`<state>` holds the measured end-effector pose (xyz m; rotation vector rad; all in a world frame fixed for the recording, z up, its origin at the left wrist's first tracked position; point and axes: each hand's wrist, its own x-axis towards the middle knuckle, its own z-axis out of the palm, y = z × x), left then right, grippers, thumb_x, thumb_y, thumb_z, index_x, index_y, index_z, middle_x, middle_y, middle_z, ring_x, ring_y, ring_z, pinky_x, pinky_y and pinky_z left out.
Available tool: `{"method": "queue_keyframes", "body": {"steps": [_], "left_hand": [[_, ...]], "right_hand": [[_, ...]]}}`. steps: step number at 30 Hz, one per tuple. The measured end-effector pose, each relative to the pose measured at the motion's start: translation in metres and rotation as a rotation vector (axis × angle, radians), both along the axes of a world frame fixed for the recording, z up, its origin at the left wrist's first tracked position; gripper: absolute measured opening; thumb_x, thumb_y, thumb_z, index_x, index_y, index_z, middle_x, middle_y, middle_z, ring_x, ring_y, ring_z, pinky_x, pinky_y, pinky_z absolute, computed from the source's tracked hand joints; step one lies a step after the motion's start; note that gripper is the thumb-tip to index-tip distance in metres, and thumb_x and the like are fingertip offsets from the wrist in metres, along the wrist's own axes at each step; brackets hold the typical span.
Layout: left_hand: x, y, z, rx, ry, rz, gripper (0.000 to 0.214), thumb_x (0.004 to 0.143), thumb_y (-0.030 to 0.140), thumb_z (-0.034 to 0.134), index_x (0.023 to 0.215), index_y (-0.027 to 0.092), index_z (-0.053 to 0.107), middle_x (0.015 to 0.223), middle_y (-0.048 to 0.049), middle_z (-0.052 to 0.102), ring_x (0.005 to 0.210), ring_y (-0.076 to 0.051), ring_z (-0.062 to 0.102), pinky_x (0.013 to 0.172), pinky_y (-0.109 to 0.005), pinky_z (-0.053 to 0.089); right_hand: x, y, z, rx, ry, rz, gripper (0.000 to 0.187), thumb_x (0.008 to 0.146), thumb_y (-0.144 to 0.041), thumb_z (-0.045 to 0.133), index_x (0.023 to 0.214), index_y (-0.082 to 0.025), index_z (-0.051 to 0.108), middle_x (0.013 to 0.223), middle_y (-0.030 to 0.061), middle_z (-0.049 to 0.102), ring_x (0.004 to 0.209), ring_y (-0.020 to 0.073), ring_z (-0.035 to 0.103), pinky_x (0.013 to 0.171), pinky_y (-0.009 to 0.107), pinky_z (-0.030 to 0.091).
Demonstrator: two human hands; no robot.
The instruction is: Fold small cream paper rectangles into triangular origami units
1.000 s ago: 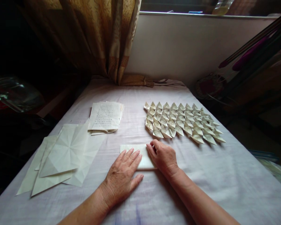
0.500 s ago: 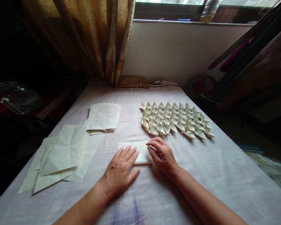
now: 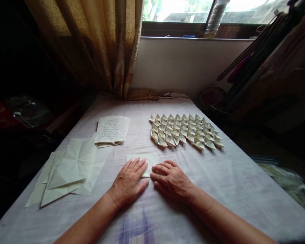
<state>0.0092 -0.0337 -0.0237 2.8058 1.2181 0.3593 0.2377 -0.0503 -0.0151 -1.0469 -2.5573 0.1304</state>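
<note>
A folded sheet of white paper (image 3: 147, 162) lies flat on the cloth-covered table in front of me. My left hand (image 3: 130, 178) rests on its left part, palm down with the fingers stretched out. Over its right end lies my right hand (image 3: 171, 179), also palm down, its fingers extended and slightly bent. Beyond my right hand stand several rows of small folded paper pieces (image 3: 183, 130) with pointed tips. The hands cover both ends of the folded paper.
Creased loose sheets (image 3: 69, 166) overlap at the left. Behind them sits a stack of papers with writing (image 3: 113, 130). A gold curtain (image 3: 119, 51) hangs at the table's far edge, and a plastic bottle (image 3: 215, 20) stands on the window sill.
My right hand has come down and slightly nearer to me, flattening from bent, raised fingers onto the paper's right end. My left hand keeps its place on the paper. The camera view has tilted up slightly.
</note>
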Motion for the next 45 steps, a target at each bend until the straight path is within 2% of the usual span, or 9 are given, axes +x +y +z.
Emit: {"method": "queue_keyframes", "body": {"steps": [3, 10, 20, 25, 32, 36, 39, 41, 45], "left_hand": [[-0.003, 0.000, 0.003, -0.041, 0.042, -0.022, 0.058, 0.091, 0.045, 0.052, 0.143, 0.020, 0.045, 0.148, -0.0114, 0.046, 0.137, -0.029, 0.040, 0.113, -0.051, 0.031], [-0.016, 0.003, 0.013, -0.141, 0.079, -0.186, 0.059, 0.090, 0.061, 0.048, 0.144, 0.040, 0.040, 0.157, -0.0093, 0.029, 0.144, -0.037, 0.026, 0.112, -0.058, 0.026], [-0.066, -0.007, 0.023, -0.173, 0.190, -0.141, 0.057, 0.092, 0.058, 0.046, 0.144, 0.039, 0.039, 0.155, -0.0092, 0.033, 0.142, -0.032, 0.031, 0.114, -0.056, 0.021], [-0.071, -0.013, 0.030, -0.136, 0.251, -0.110, 0.055, 0.093, 0.058, 0.042, 0.144, 0.035, 0.041, 0.154, -0.0110, 0.035, 0.142, -0.033, 0.032, 0.113, -0.057, 0.022], [-0.066, -0.018, 0.033, 0.022, 0.189, -0.137, 0.038, 0.095, 0.045, 0.047, 0.127, 0.027, 0.060, 0.138, -0.0040, 0.058, 0.134, -0.029, 0.045, 0.114, -0.049, 0.024], [-0.051, -0.016, 0.033, 0.110, 0.109, -0.098, 0.026, 0.096, 0.033, 0.047, 0.095, 0.023, 0.071, 0.107, -0.0019, 0.073, 0.115, -0.024, 0.059, 0.111, -0.045, 0.031], [-0.040, -0.014, 0.033, 0.199, 0.083, -0.096, 0.030, 0.095, 0.029, 0.049, 0.074, 0.019, 0.067, 0.085, -0.0031, 0.073, 0.097, -0.020, 0.064, 0.105, -0.042, 0.038], [-0.037, -0.014, 0.032, 0.249, 0.090, -0.120, 0.028, 0.093, 0.027, 0.051, 0.070, 0.018, 0.065, 0.080, -0.0032, 0.071, 0.089, -0.020, 0.065, 0.103, -0.042, 0.040], [-0.045, -0.018, 0.030, 0.296, 0.072, -0.159, 0.020, 0.091, 0.022, 0.051, 0.078, 0.018, 0.066, 0.090, -0.0026, 0.073, 0.088, -0.019, 0.064, 0.101, -0.041, 0.041]], "right_hand": [[0.010, -0.006, 0.000, -0.025, -0.011, -0.015, 0.025, 0.093, -0.027, 0.052, 0.114, -0.028, 0.064, 0.120, 0.0029, 0.067, 0.113, 0.0197, 0.057, 0.106, 0.041, 0.030], [0.020, -0.011, 0.000, -0.036, -0.073, -0.035, 0.030, 0.092, -0.028, 0.054, 0.121, -0.030, 0.063, 0.127, 0.0024, 0.065, 0.121, 0.0233, 0.055, 0.108, 0.045, 0.031], [0.021, -0.012, -0.001, -0.044, -0.080, -0.036, 0.029, 0.093, -0.028, 0.052, 0.119, -0.030, 0.065, 0.129, 0.0024, 0.064, 0.121, 0.0266, 0.055, 0.106, 0.048, 0.031], [0.020, -0.009, 0.002, -0.023, -0.061, -0.029, 0.026, 0.092, -0.027, 0.053, 0.114, -0.030, 0.067, 0.123, 0.0024, 0.067, 0.116, 0.0253, 0.057, 0.103, 0.047, 0.032], [0.023, -0.009, 0.002, 0.014, 0.028, -0.058, 0.023, 0.095, -0.023, 0.049, 0.102, -0.028, 0.070, 0.112, 0.0010, 0.072, 0.106, 0.0194, 0.062, 0.097, 0.040, 0.034], [0.021, -0.005, 0.003, 0.050, 0.051, -0.070, 0.019, 0.094, -0.022, 0.053, 0.092, -0.026, 0.071, 0.103, -0.0006, 0.075, 0.096, 0.0157, 0.065, 0.093, 0.034, 0.035], [0.017, 0.001, 0.007, 0.081, -0.043, -0.043, 0.018, 0.093, -0.021, 0.055, 0.084, -0.023, 0.069, 0.095, -0.0004, 0.075, 0.085, 0.0138, 0.064, 0.088, 0.032, 0.036], [0.015, 0.004, 0.009, 0.129, -0.145, -0.033, 0.016, 0.092, -0.019, 0.055, 0.081, -0.021, 0.067, 0.090, 0.0005, 0.075, 0.079, 0.0144, 0.063, 0.090, 0.034, 0.035], [0.011, 0.005, 0.005, 0.262, -0.275, -0.004, 0.018, 0.091, -0.012, 0.053, 0.079, -0.019, 0.064, 0.083, 0.0017, 0.072, 0.072, 0.0152, 0.059, 0.094, 0.036, 0.034]]}}
